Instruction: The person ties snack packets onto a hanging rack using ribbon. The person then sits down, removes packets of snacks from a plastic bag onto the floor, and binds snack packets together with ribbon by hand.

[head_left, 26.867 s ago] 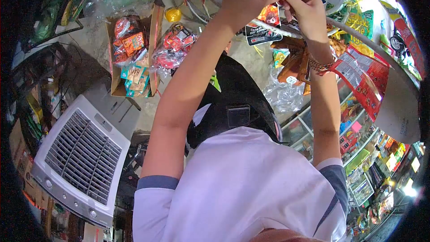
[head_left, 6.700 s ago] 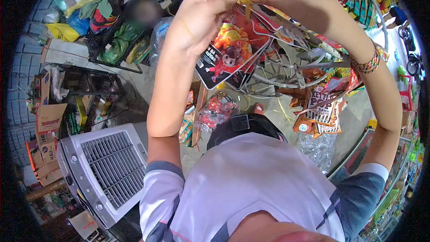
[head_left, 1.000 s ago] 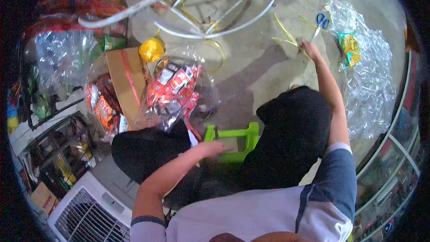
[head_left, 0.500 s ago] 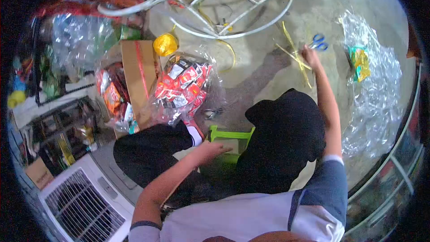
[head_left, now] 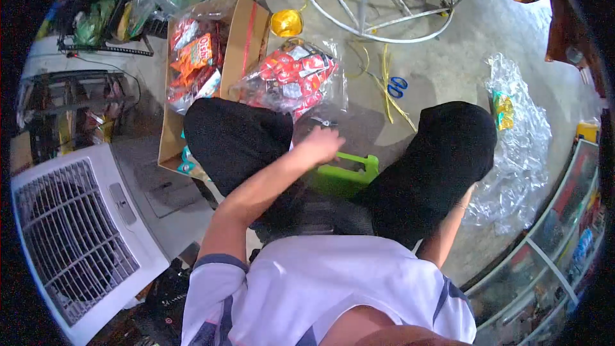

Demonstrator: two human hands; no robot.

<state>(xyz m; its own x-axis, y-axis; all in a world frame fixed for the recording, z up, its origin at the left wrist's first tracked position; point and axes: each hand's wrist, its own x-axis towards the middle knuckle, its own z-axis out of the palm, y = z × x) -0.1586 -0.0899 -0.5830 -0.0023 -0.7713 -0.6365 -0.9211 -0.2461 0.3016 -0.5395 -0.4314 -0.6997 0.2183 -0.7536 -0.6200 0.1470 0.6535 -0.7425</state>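
Note:
My left hand (head_left: 322,145) is over the gap between my legs, just above a bright green plastic piece (head_left: 346,178). Its fingers are blurred, and whether they touch the plastic is unclear. Just beyond the hand is a dark object with a small shiny part (head_left: 325,123). Behind my bent right knee my right hand is hidden, and only the forearm shows. Blue-handled scissors (head_left: 398,87) lie on the floor beside yellow ribbon strips (head_left: 387,86). A clear bag of red packets (head_left: 296,72) rests against a cardboard box (head_left: 256,32).
Crumpled clear plastic (head_left: 522,154) spreads on the right, with a green-yellow packet (head_left: 504,110) on it. A white metal frame (head_left: 364,0) stands ahead, near a yellow ribbon roll (head_left: 286,23). A vented white appliance (head_left: 77,237) is at left, and a glass-fronted case (head_left: 535,263) at right.
My right hand has let go of the scissors and drawn back behind my right knee. My left hand remains near the green plastic. The camera view has shifted.

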